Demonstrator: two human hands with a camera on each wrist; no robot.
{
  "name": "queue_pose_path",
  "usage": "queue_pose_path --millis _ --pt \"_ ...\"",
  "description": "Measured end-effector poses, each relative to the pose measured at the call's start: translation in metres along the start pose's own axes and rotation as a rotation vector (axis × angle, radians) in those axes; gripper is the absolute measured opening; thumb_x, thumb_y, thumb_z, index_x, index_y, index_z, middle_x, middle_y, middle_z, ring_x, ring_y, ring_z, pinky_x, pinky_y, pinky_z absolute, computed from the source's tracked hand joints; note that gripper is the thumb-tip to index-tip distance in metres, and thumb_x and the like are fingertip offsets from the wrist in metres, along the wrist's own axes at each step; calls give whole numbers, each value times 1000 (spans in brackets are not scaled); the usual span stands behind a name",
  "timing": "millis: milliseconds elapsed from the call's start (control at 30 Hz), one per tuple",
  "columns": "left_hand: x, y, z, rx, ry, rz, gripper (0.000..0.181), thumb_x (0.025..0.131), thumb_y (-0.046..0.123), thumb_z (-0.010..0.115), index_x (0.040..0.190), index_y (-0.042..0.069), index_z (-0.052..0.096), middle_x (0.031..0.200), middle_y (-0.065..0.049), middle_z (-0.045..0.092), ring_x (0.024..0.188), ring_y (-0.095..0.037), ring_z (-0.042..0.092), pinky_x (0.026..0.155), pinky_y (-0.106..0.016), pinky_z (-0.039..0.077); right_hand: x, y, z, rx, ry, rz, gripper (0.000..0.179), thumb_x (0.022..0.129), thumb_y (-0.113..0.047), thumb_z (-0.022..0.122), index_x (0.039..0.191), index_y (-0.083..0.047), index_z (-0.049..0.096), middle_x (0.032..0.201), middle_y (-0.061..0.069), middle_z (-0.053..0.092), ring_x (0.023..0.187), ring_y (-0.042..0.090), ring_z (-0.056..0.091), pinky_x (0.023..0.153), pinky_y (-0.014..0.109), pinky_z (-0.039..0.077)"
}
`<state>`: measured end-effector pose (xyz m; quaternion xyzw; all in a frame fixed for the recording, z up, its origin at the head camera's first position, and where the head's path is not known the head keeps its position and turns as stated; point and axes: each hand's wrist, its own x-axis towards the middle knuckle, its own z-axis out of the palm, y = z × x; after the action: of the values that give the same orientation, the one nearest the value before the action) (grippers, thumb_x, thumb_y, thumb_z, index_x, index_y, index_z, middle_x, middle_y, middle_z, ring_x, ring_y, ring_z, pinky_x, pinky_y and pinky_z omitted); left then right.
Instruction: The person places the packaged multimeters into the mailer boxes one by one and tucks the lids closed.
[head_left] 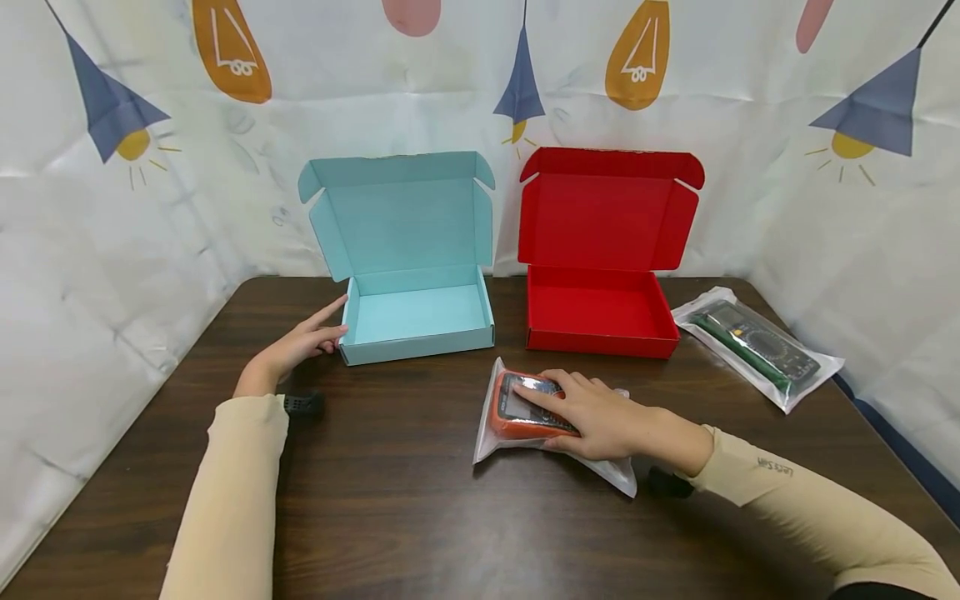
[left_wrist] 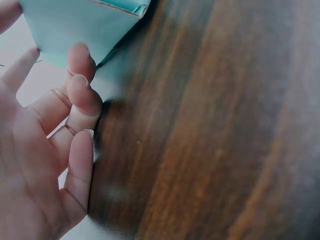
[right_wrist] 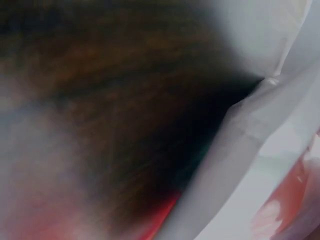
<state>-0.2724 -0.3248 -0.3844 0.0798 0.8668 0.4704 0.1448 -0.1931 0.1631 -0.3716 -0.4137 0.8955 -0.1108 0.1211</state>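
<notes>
An orange multimeter (head_left: 517,408) in a clear plastic bag is near the middle of the table. My right hand (head_left: 596,417) grips it from above, with the thumb on the near side and fingers reaching across its face. In the right wrist view, the pale bag (right_wrist: 240,150) fills the right side, blurred, with a bit of orange. My left hand (head_left: 296,350) is at the left wall of the open light-blue box (head_left: 420,343). In the left wrist view, an extended fingertip touches the box (left_wrist: 75,30), while other fingers (left_wrist: 82,97) are loosely bent, holding nothing.
An open red box (head_left: 600,343) stands right of the blue one, lid raised. Farther right, a black-and-green multimeter (head_left: 757,342) lies in a clear bag. The dark wooden table (head_left: 390,517) meets a patterned white curtain (head_left: 450,100) behind the boxes.
</notes>
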Motion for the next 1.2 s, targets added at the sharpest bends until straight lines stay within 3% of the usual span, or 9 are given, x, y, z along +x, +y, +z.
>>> queue_pose_path --millis 867,1200 --pt "2 1 0 -9 -5 -11 77 108 40 49 166 29 0 99 -10 47 90 -21 47 96 -48 32 22 -7 -31 -48 19 -14 90 91 -41 75 165 -32 25 157 13 35 127 31 44 96 52 49" --pt "1 -2 -1 -15 -3 -21 78 107 43 50 166 31 1 104 -10 47 94 -22 48 104 -53 31 36 -9 -41 -31 15 -94 89 92 -44 72 165 -34 22 157 9 34 127 27 43 95 44 49"
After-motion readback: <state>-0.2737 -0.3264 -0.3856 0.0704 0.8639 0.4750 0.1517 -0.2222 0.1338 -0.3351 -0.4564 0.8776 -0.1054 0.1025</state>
